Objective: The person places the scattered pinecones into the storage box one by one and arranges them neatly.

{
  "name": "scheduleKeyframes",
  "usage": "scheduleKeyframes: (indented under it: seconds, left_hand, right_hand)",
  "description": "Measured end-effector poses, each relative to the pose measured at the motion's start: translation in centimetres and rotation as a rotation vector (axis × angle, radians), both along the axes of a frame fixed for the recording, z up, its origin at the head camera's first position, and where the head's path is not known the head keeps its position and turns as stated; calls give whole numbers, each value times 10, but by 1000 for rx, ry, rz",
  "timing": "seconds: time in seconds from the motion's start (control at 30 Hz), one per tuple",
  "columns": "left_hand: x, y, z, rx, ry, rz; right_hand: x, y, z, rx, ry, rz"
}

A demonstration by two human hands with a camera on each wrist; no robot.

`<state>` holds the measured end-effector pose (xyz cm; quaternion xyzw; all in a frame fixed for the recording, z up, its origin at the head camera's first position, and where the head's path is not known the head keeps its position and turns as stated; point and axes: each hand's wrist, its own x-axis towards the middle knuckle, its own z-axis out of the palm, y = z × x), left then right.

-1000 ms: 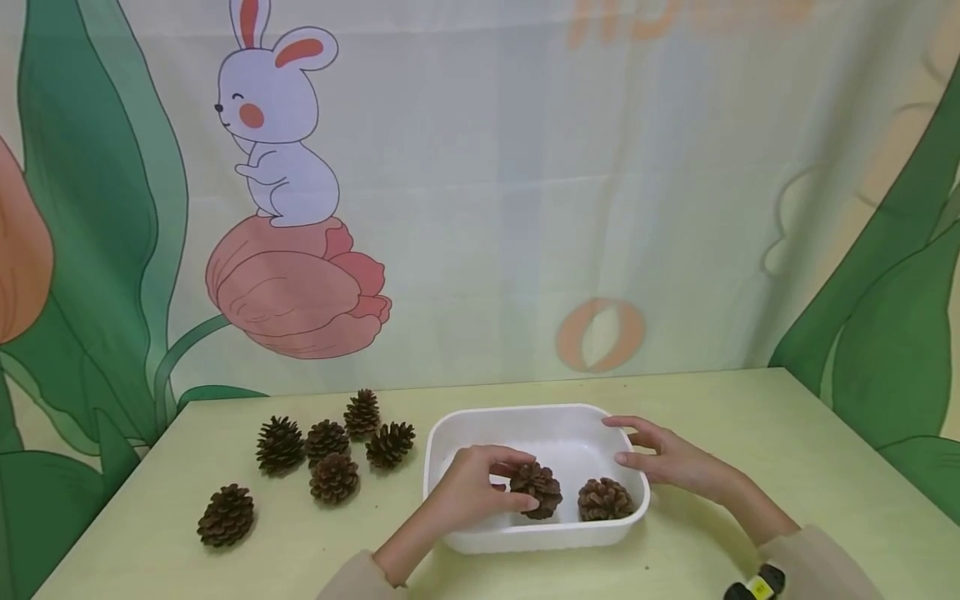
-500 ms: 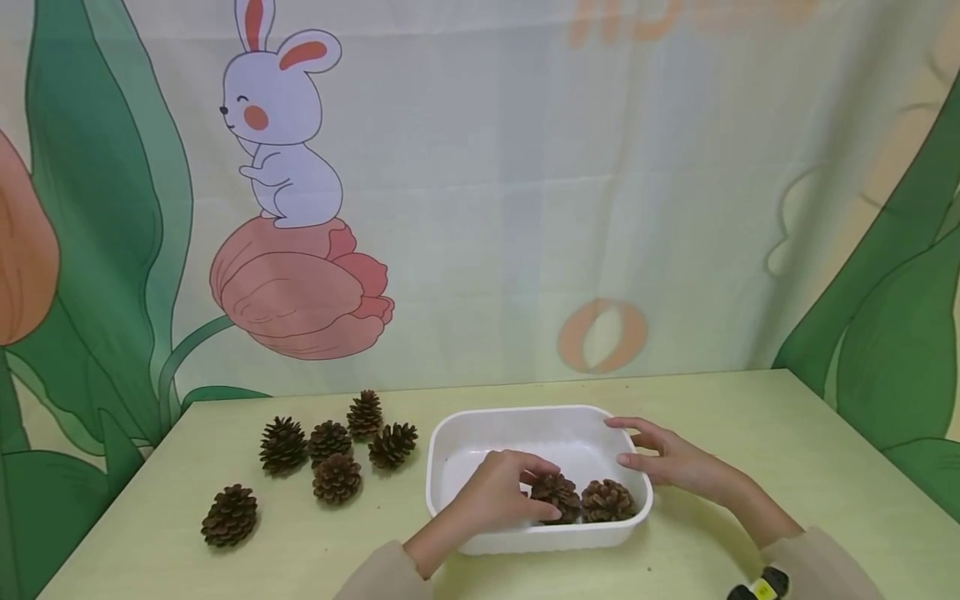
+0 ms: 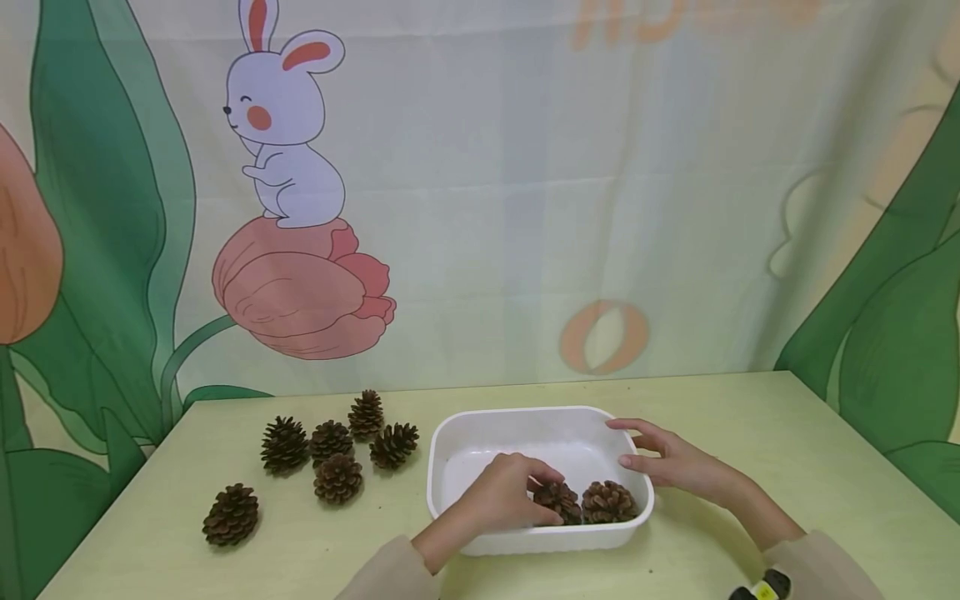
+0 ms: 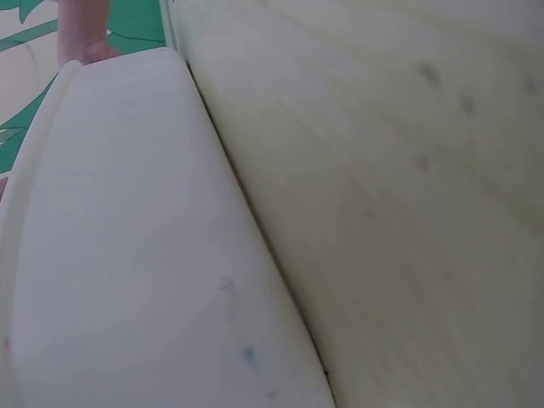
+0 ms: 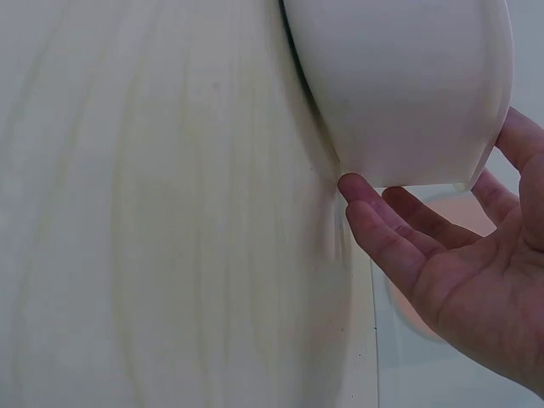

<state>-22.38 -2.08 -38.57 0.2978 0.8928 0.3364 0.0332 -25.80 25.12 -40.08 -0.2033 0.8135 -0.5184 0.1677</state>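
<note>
In the head view, my left hand reaches over the near wall of a white plastic tub. Its thumb and fingers hold a brown pine cone low in the tub, partly covering it. A second pine cone lies just to the right, in the near right corner. My right hand grips the tub's right end, thumb and index finger over the rim. The right wrist view has the right hand with several fingertips against the tub's outer wall. Only that wall fills the left wrist view's left side; the held cone is hidden there.
On the table's left stand several pine cones: a cluster around one near cone, and a lone cone nearer the front. A printed curtain hangs behind the pale yellow table.
My left hand has moved right and lower with its pine cone, which now sits beside the other cone in the tub. The right hand stays at the tub's end.
</note>
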Motion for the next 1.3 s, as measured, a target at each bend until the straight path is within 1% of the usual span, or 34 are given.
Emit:
scheduleKeyframes:
  seconds: [0.17,0.33,0.7,1.1,1.3]
  left_hand:
    - [0,2,-1,-2,5,-20]
    - [-1,3,-1,-9,-9,-29]
    - [-1,5,-2,-9,-39,-33]
    - [2,1,2,27,-124,-35]
    - [2,-3,2,38,-158,-15]
  right_hand:
    - [-1,1,-1,-1,0,-2]
    - [-1,1,-2,-8,-3,3]
    - [-1,2,-2,-14,-3,8]
    - [0,1,-1,-2,-1,-1]
    - [0,0,0,6,-5,-6]
